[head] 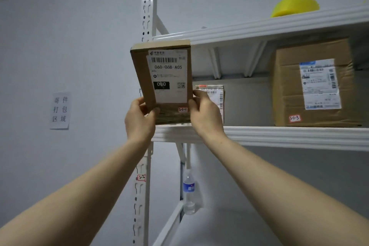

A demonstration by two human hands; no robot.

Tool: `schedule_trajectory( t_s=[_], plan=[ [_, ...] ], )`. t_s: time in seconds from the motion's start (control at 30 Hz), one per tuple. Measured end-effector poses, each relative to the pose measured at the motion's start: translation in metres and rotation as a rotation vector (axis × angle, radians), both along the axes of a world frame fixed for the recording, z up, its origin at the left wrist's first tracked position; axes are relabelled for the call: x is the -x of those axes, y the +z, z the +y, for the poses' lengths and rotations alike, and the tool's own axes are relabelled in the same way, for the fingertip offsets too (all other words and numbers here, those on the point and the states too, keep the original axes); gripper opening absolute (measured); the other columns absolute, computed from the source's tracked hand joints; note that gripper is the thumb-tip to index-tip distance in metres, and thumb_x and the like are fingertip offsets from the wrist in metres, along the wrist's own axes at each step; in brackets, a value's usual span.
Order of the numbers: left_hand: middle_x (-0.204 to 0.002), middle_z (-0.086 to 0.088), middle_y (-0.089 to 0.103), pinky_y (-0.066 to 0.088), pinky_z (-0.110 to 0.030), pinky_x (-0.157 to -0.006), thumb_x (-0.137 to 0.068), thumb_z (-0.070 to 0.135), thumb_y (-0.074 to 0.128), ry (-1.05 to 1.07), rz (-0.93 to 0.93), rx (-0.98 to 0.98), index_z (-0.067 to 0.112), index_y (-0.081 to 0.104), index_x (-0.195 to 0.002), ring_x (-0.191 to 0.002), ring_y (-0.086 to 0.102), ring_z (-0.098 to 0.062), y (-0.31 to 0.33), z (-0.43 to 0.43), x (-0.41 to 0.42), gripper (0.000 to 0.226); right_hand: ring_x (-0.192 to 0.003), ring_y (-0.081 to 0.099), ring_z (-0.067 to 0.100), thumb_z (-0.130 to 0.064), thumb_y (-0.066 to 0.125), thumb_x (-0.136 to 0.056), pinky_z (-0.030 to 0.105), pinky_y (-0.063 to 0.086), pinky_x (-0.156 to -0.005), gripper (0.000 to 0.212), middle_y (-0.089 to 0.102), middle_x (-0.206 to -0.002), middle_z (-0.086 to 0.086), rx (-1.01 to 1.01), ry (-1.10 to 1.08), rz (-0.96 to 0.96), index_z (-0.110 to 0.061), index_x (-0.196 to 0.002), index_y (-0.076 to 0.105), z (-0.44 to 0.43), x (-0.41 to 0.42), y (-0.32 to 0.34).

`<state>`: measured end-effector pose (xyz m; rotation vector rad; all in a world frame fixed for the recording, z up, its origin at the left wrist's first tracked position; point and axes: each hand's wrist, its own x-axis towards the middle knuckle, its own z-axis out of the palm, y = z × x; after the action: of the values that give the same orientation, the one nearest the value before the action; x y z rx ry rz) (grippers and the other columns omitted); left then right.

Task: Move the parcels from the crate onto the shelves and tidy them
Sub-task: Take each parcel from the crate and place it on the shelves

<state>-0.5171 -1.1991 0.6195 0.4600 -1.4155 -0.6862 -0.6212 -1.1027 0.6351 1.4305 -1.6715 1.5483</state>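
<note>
A flat brown cardboard parcel [165,78] with a white shipping label stands upright at the left end of the white metal shelf [279,136]. My left hand [139,120] grips its lower left edge and my right hand [205,114] grips its lower right edge. A small red-edged tag reading 3-1-1 sits near its bottom right corner. Just behind my right hand stands a smaller labelled parcel [217,96], partly hidden. A large brown box [311,84] tagged 3-1-3 stands further right on the same shelf. The crate is out of view.
The upper shelf [259,28] holds a yellow roll [295,6]. The slotted white upright post [147,6] rises at the shelf's left end. A plastic water bottle [188,191] stands below, behind the frame. A paper sign [60,111] hangs on the grey wall at left.
</note>
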Motion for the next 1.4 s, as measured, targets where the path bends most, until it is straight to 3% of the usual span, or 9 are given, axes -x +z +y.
schedule_trajectory(
  t_s=[0.27, 0.53, 0.7, 0.77, 0.83, 0.93, 1.1, 1.2, 1.4],
  plan=[
    [-0.113, -0.002, 0.065, 0.050, -0.042, -0.094, -0.092, 0.024, 0.058, 0.080, -0.057, 0.123, 0.021, 0.060, -0.123, -0.100, 0.060, -0.018, 0.006, -0.071, 0.019, 0.030, -0.111, 0.055, 0.026, -0.019, 0.034, -0.103, 0.025, 0.042, -0.088, 0.037, 0.050, -0.128, 0.013, -0.014, -0.180, 0.114, -0.010, -0.136, 0.049, -0.048, -0.001, 0.001],
    [-0.108, -0.001, 0.067, 0.049, -0.031, -0.086, -0.091, 0.024, 0.061, 0.085, -0.114, 0.120, 0.019, 0.065, -0.116, -0.095, 0.060, -0.019, 0.006, -0.079, 0.030, 0.025, -0.109, 0.050, 0.025, -0.021, 0.032, -0.103, 0.025, 0.035, -0.077, 0.038, 0.044, -0.129, 0.013, -0.101, -0.331, 0.147, -0.005, -0.136, 0.041, -0.058, 0.007, -0.002],
    [-0.103, -0.009, 0.063, 0.047, -0.032, -0.080, -0.088, 0.023, 0.063, 0.160, -0.256, 0.068, 0.016, 0.065, -0.094, -0.091, 0.058, -0.025, 0.013, -0.087, 0.036, 0.010, -0.125, 0.042, 0.030, -0.012, 0.036, -0.100, 0.035, 0.037, -0.099, 0.050, 0.040, -0.141, 0.014, -0.137, -0.304, 0.137, -0.010, -0.148, 0.024, -0.064, 0.008, -0.006],
    [-0.107, -0.009, 0.060, 0.043, -0.028, -0.077, -0.087, 0.018, 0.063, 0.170, -0.290, 0.079, 0.016, 0.064, -0.099, -0.091, 0.058, -0.024, 0.013, -0.085, 0.037, 0.013, -0.127, 0.041, 0.029, -0.007, 0.037, -0.097, 0.034, 0.034, -0.100, 0.047, 0.042, -0.140, 0.012, -0.153, -0.308, 0.169, -0.011, -0.144, 0.032, -0.068, 0.010, -0.009],
    [-0.114, -0.007, 0.055, 0.040, -0.026, -0.078, -0.087, 0.013, 0.062, 0.166, -0.311, 0.105, 0.021, 0.061, -0.116, -0.094, 0.058, -0.022, 0.011, -0.081, 0.037, 0.030, -0.129, 0.038, 0.031, -0.006, 0.039, -0.097, 0.032, 0.031, -0.102, 0.042, 0.039, -0.142, 0.012, -0.190, -0.335, 0.210, -0.011, -0.138, 0.041, -0.071, 0.013, -0.011],
    [-0.121, 0.000, 0.046, 0.038, -0.022, -0.082, -0.089, 0.007, 0.057, 0.152, -0.324, 0.172, 0.032, 0.049, -0.136, -0.099, 0.055, -0.017, 0.001, -0.077, 0.035, 0.053, -0.137, 0.028, 0.032, -0.008, 0.042, -0.097, 0.034, 0.029, -0.109, 0.041, 0.020, -0.153, 0.015, -0.241, -0.372, 0.249, -0.013, -0.138, 0.045, -0.073, 0.016, -0.015],
    [-0.144, -0.005, 0.038, 0.034, -0.025, -0.100, -0.096, 0.014, 0.051, 0.172, -0.391, 0.234, 0.028, 0.055, -0.132, -0.127, 0.045, -0.022, -0.014, -0.078, 0.036, 0.039, -0.135, 0.034, 0.030, -0.027, 0.036, -0.100, 0.027, 0.035, -0.097, 0.045, 0.021, -0.153, 0.007, -0.215, -0.358, 0.233, -0.018, -0.145, 0.035, -0.080, 0.023, -0.023],
    [-0.138, -0.002, 0.046, 0.042, -0.028, -0.093, -0.097, 0.024, 0.052, 0.218, -0.411, 0.255, 0.033, 0.058, -0.129, -0.118, 0.052, -0.024, -0.015, -0.081, 0.036, 0.034, -0.141, 0.022, 0.033, -0.022, 0.036, -0.102, 0.036, 0.031, -0.109, 0.044, 0.010, -0.157, 0.016, -0.278, -0.464, 0.297, -0.017, -0.145, 0.034, -0.080, 0.022, -0.026],
    [-0.131, -0.001, 0.052, 0.038, -0.023, -0.086, -0.096, 0.028, 0.053, 0.239, -0.411, 0.259, 0.024, 0.063, -0.124, -0.115, 0.053, -0.022, -0.010, -0.084, 0.037, 0.030, -0.140, 0.017, 0.034, -0.005, 0.041, -0.097, 0.037, 0.033, -0.107, 0.051, 0.005, -0.157, 0.022, -0.348, -0.549, 0.364, -0.020, -0.145, 0.031, -0.081, 0.018, -0.026]
  ],
)
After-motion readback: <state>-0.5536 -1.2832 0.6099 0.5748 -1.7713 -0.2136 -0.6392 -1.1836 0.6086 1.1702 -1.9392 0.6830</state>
